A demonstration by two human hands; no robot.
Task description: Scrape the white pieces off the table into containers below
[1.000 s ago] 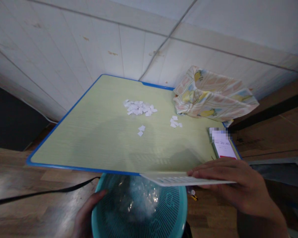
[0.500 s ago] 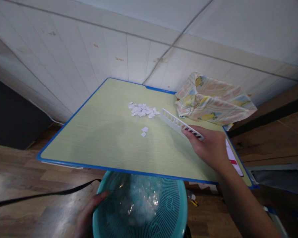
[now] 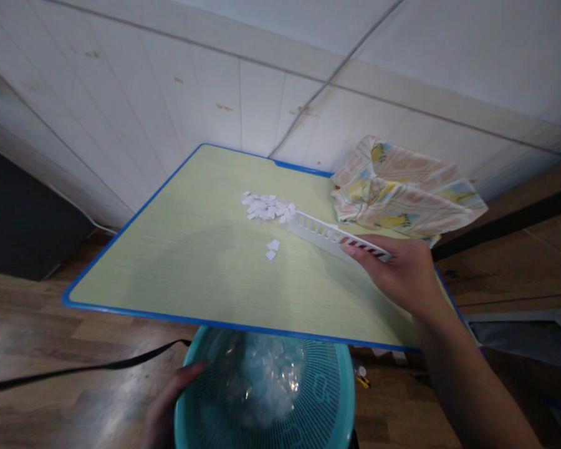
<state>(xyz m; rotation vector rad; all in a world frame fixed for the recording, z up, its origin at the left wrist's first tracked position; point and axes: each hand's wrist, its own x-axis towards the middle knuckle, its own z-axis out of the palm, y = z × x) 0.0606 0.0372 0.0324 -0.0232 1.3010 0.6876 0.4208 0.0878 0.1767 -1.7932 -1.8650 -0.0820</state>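
Observation:
My right hand (image 3: 402, 274) grips one end of a white slotted plastic strip (image 3: 315, 233), held low over the pale green tabletop (image 3: 187, 268). The strip's far end is at the right side of a pile of small white paper pieces (image 3: 265, 207); whether it touches them I cannot tell. A few loose paper pieces (image 3: 273, 246) lie nearer to me. Below the table's front edge, my left hand (image 3: 175, 393) holds the rim of a teal plastic basket (image 3: 347, 393), thumb over the edge, other fingers hidden. Crumpled clear plastic (image 3: 266, 380) fills the basket's bottom.
A fruit-patterned cloth (image 3: 411, 193) covers something at the table's back right corner. The white panelled wall (image 3: 262, 103) runs behind, with a cable (image 3: 327, 81) along it. A black strap (image 3: 121, 362) stretches left of the basket over the wooden floor (image 3: 37, 349).
My right hand has brought the plastic strip slightly left and down, so its tip is at the paper pile. My left hand and the basket have hardly moved.

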